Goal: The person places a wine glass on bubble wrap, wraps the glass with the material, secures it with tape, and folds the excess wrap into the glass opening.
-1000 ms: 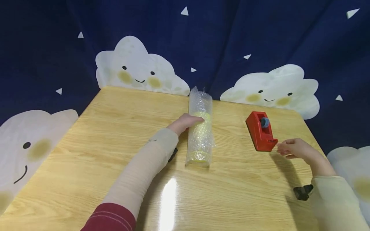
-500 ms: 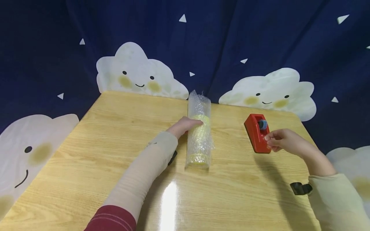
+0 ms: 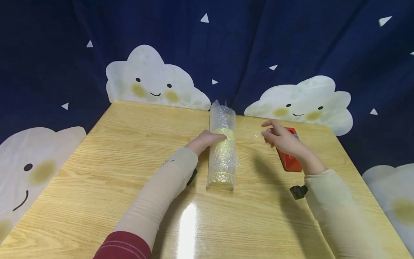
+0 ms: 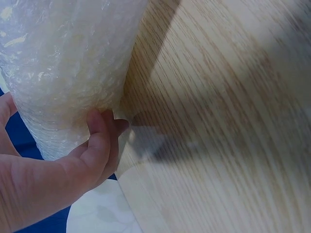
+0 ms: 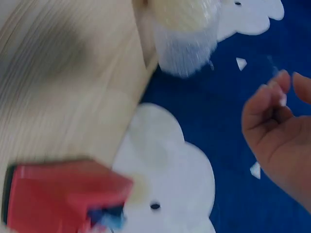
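Observation:
A yellow cylinder wrapped in bubble wrap (image 3: 222, 158) lies lengthwise on the wooden table. My left hand (image 3: 207, 140) grips it from the left, thumb over the top; in the left wrist view the curled fingers (image 4: 99, 141) press against its side. To the right of the bundle, my right hand (image 3: 280, 139) is raised above the table. Its thumb and finger pinch a small strip of clear tape (image 5: 273, 63), faint in the right wrist view. Behind that hand stands a red tape dispenser (image 3: 290, 162), partly hidden by it.
The wooden table (image 3: 129, 144) ends at the back against a dark blue curtain (image 3: 233, 46) printed with clouds. Dark wrist mounts (image 3: 298, 192) hang under the forearms. Light glares off the table's front.
My right hand has gone from the dispenser's front end onto its cutting end, then left and up towards the bundle with the tape. My left hand keeps its hold on the wrapped cylinder.

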`<state>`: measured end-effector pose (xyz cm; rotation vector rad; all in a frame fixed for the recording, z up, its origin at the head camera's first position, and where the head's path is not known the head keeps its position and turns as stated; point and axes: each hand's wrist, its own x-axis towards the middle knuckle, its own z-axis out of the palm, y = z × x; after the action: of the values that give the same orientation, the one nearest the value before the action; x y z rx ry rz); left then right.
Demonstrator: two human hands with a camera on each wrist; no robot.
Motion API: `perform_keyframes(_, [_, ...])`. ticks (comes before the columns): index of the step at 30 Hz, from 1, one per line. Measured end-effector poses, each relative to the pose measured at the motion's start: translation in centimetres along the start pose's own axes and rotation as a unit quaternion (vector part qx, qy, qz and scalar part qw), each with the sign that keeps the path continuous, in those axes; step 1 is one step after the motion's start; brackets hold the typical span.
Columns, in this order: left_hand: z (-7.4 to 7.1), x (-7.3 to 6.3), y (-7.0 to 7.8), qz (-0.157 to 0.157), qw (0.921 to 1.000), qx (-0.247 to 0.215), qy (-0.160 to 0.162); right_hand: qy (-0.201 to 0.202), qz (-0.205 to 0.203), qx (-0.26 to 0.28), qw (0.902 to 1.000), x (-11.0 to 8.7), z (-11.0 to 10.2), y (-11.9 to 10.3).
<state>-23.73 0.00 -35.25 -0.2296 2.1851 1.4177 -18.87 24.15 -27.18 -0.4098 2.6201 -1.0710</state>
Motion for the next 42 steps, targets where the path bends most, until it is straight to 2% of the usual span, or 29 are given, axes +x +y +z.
perform_keyframes(4, [0.1,0.0,0.0,0.003,1.0,-0.002,-0.003,0.017,-0.024,0.037,0.9989,2.8,1.9,-0.4])
perform_keyframes(8, [0.2,0.4,-0.1,0.001,0.9998,0.016,0.013,0.029,-0.043,0.078,0.9956,5.3,3.6,-0.4])
perform_keyframes(14, [0.1,0.0,-0.2,0.003,0.9999,-0.004,0.015,0.032,-0.05,0.096,0.9935,7.7,5.6,-0.3])
perform_keyframes(24, [0.1,-0.1,-0.4,0.004,0.9998,-0.016,0.009,0.023,-0.022,0.109,0.9936,9.0,6.9,0.5])
perform_keyframes(31, [0.0,-0.1,-0.1,-0.001,0.9999,0.005,0.012,0.022,0.006,0.076,0.9969,9.1,7.0,0.5])
perform_keyframes(42, [-0.1,0.0,0.0,0.003,0.9995,0.027,0.017,0.005,0.012,0.045,0.9989,9.5,7.1,0.5])
